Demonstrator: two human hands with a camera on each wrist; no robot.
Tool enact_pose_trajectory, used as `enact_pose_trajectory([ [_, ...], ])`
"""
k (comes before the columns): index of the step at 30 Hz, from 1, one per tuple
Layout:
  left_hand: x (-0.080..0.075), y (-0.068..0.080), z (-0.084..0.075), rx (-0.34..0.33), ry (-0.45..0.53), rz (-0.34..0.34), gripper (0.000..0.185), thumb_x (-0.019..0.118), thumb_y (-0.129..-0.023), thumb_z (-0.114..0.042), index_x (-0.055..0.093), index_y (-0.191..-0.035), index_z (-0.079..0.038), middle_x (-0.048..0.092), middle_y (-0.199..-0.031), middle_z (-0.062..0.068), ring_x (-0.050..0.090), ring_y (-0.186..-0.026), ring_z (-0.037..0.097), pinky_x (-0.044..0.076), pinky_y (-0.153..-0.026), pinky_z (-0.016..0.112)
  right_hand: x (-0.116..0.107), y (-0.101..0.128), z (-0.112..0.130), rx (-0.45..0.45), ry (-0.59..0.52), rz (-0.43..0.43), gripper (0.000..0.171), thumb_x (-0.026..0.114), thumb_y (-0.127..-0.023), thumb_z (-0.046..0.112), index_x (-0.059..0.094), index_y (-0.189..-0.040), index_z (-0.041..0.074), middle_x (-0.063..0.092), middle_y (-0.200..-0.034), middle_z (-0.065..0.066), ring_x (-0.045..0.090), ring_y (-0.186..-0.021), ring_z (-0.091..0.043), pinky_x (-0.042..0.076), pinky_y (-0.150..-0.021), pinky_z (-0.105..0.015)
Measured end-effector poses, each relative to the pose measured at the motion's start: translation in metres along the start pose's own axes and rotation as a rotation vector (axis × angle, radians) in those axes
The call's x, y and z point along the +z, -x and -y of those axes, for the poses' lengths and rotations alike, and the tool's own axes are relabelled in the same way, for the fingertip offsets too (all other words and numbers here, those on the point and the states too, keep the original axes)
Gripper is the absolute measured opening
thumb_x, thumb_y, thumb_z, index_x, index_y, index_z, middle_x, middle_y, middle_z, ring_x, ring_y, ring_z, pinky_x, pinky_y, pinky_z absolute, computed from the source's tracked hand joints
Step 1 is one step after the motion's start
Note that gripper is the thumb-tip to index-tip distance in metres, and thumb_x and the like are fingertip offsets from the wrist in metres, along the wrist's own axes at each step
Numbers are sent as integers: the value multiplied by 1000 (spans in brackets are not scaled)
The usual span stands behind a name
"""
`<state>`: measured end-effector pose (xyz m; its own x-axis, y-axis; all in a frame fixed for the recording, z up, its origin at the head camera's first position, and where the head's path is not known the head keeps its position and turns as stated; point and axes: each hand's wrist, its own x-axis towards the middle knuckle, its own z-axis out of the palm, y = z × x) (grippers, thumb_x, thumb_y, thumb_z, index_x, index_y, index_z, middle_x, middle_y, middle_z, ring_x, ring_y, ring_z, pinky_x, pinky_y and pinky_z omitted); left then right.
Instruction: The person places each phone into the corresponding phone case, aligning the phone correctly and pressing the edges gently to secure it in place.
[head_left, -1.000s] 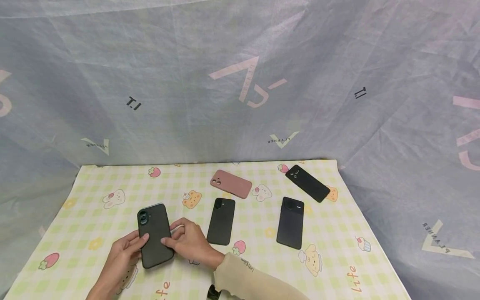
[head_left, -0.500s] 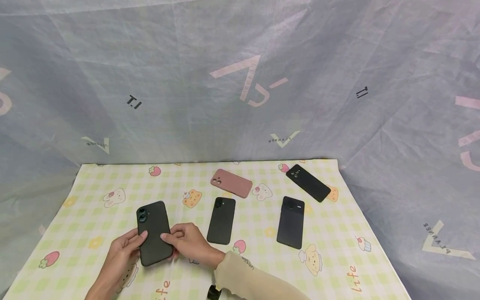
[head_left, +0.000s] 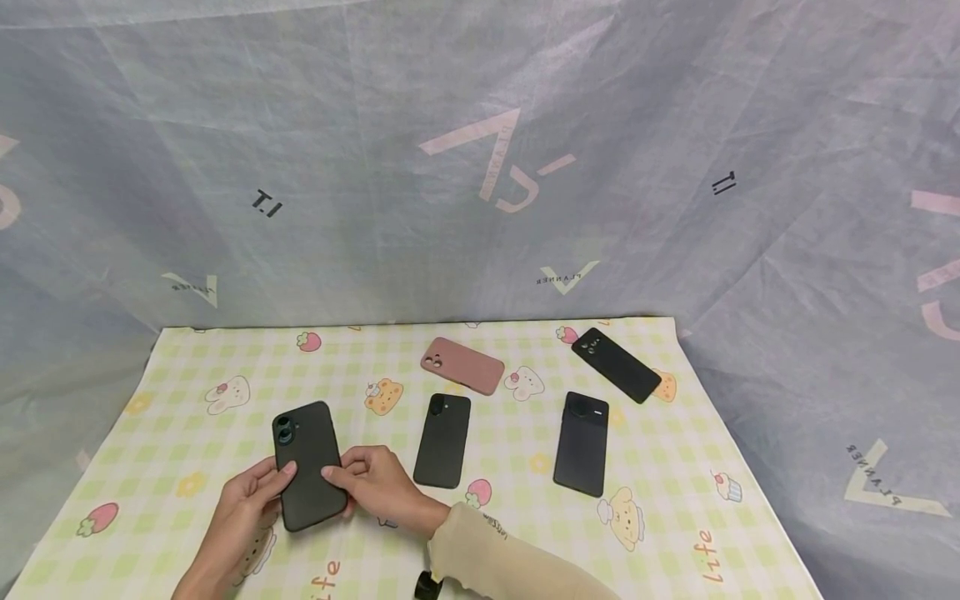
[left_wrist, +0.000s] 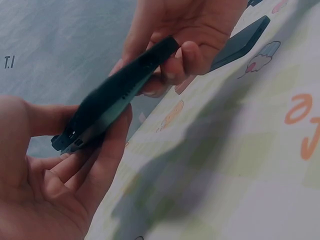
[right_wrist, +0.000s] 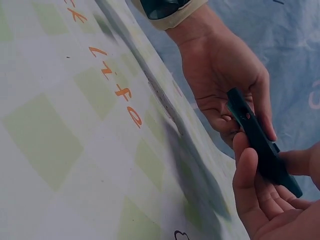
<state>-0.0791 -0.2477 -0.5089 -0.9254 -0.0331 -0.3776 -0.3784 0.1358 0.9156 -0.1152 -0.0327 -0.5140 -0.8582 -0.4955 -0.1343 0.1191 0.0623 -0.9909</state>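
A dark phone (head_left: 309, 465) in a dark case, camera end away from me, is held between both hands near the front left of the checked tablecloth (head_left: 150, 433). My left hand (head_left: 251, 498) grips its left edge, thumb on the back. My right hand (head_left: 371, 482), in a beige sleeve, pinches the right edge with curled fingers. In the left wrist view the phone (left_wrist: 120, 90) shows edge-on, tilted and lifted off the cloth, with the left hand (left_wrist: 75, 170) below it and the right hand (left_wrist: 195, 30) above. The right wrist view shows the phone (right_wrist: 260, 140) between both hands.
Several more phones or cases lie on the cloth: a pink one (head_left: 461, 367) at the back, a black one (head_left: 442, 452) just right of my right hand, another black one (head_left: 581, 444) farther right, and one (head_left: 617, 365) at the back right. Grey-blue fabric hangs behind and beside the table.
The phone has shifted slightly away from me and to the left. My right hand's fingers, stretched out a second ago, have curled in against the phone's edge.
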Motion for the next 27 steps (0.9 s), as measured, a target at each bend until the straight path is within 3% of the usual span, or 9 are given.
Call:
enact_pose_trajectory([
  [3,0,0,0,6,-7,0,70,54,-114,-43,36,-161,6,66,-146,15,72,-108,-1,58,-94,20,0,0,0,-7,-3,7,19,72,-105,23,75,-97,7,73,-69,-5,63,-50,-15,58,-57,-28],
  [11,0,2,0,23,0,4,71,54,-114,-41,35,-161,8,65,-146,18,73,-107,1,60,-92,22,0,-1,-1,-18,11,-5,18,72,-105,22,75,-96,7,72,-68,-6,66,-54,-31,57,-56,-29],
  [15,-1,1,-1,22,-24,0,69,54,-114,-41,37,-159,8,68,-142,17,74,-105,3,61,-91,23,1,-1,-1,-12,8,-12,18,72,-105,22,74,-95,7,71,-67,-5,64,-52,-24,53,-54,-25],
  [19,-8,-3,-5,6,-115,-21,69,51,-114,-48,46,-154,8,73,-129,11,73,-100,5,61,-88,24,1,0,-1,-7,3,-13,19,72,-105,22,74,-94,8,70,-65,-3,61,-51,-14,51,-54,-23],
  [23,-20,-7,-12,1,-207,-55,75,48,-112,-57,49,-152,7,73,-120,4,70,-97,3,60,-88,23,1,1,0,7,-1,9,19,72,-105,22,74,-93,8,66,-63,2,60,-51,-10,49,-54,-21],
  [27,-36,-10,-16,33,-188,-64,77,47,-112,-57,45,-156,6,70,-115,-8,69,-95,2,60,-85,24,1,3,1,30,11,58,19,72,-105,23,76,-96,7,62,-64,7,55,-51,-8,43,-51,-19],
])
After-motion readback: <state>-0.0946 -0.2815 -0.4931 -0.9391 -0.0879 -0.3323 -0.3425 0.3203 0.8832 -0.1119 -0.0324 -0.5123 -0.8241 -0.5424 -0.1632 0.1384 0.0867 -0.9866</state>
